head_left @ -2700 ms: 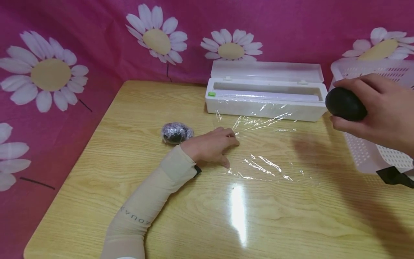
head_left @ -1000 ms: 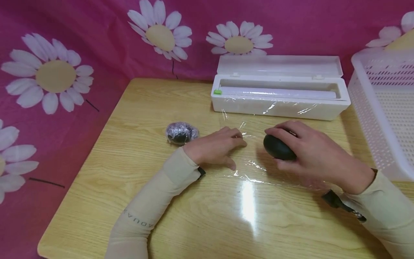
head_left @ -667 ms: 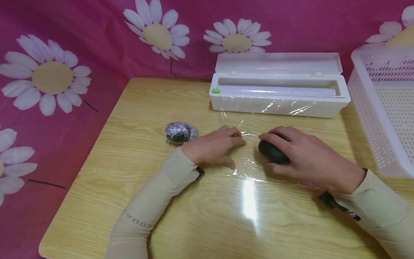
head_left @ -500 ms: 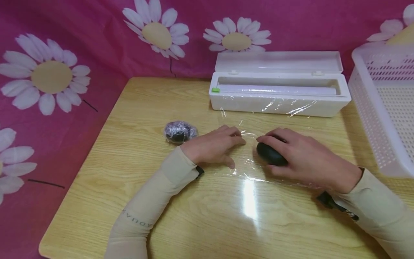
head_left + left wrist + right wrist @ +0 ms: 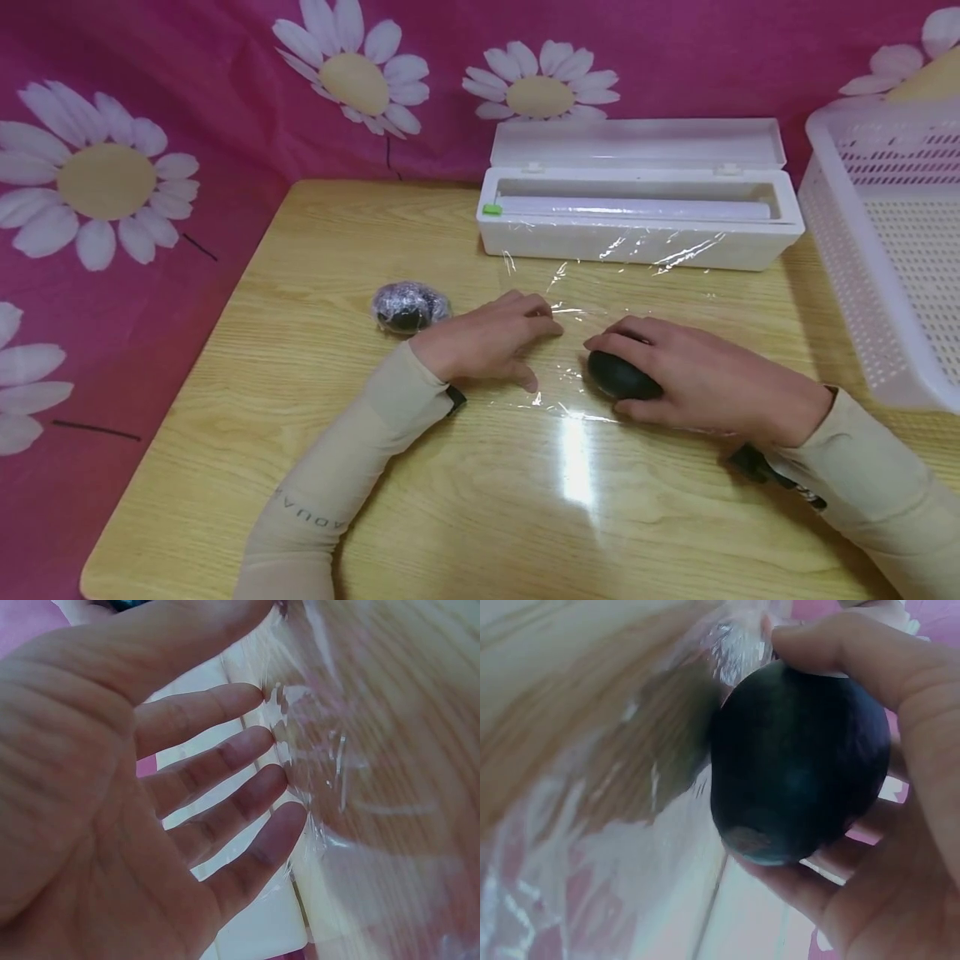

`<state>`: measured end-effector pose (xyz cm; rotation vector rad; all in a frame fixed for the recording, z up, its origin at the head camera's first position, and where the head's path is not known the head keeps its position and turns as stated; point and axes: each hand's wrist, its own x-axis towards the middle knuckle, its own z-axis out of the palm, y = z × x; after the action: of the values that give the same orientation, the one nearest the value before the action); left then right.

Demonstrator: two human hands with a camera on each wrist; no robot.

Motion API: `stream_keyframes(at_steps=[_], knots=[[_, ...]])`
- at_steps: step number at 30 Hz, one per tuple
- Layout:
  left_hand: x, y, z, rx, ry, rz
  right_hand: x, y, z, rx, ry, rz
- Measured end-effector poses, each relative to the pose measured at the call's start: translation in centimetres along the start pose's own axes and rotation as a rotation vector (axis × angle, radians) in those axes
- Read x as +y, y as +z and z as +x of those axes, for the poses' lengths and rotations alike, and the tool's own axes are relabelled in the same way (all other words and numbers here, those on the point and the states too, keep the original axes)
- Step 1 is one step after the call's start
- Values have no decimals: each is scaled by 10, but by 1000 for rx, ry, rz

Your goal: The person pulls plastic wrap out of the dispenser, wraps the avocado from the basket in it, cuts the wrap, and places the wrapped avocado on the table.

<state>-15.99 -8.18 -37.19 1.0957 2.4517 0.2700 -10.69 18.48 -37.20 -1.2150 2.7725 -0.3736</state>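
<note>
A clear sheet of cling film [image 5: 558, 367] is spread on the table, running out from the white dispenser box [image 5: 637, 242]. On the film's left part rest the fingertips of my left hand [image 5: 487, 337], spread and holding nothing; the left wrist view shows the film puckered at those fingertips. My right hand [image 5: 697, 375] grips a smooth, black, egg-shaped object [image 5: 621, 377] at the film's middle. In the right wrist view this object [image 5: 799, 765] looks greenish-black with a brownish patch. Beyond my left wrist lies a dark rounded item wrapped in film [image 5: 408, 308].
The box's lid [image 5: 637, 143] stands open at the back, with the film roll [image 5: 637, 208] inside and a green clip [image 5: 492, 209] at its left end. A white perforated basket [image 5: 847, 283] stands on the right. A pink flowered cloth [image 5: 450, 50] hangs behind the wooden table [image 5: 450, 517].
My right hand has brought the black egg-shaped object from above the basket leftward and down to the film, then slightly nearer to me. My left hand has stayed in place.
</note>
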Motion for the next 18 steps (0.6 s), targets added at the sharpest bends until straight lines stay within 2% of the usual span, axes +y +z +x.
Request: stream_keyframes(at_steps=[5, 18], knots=[[-1, 0, -1, 4, 9, 5, -2, -2, -1, -27, 7, 16], [0, 0, 0, 6, 4, 8, 3, 2, -2, 13, -25, 25]])
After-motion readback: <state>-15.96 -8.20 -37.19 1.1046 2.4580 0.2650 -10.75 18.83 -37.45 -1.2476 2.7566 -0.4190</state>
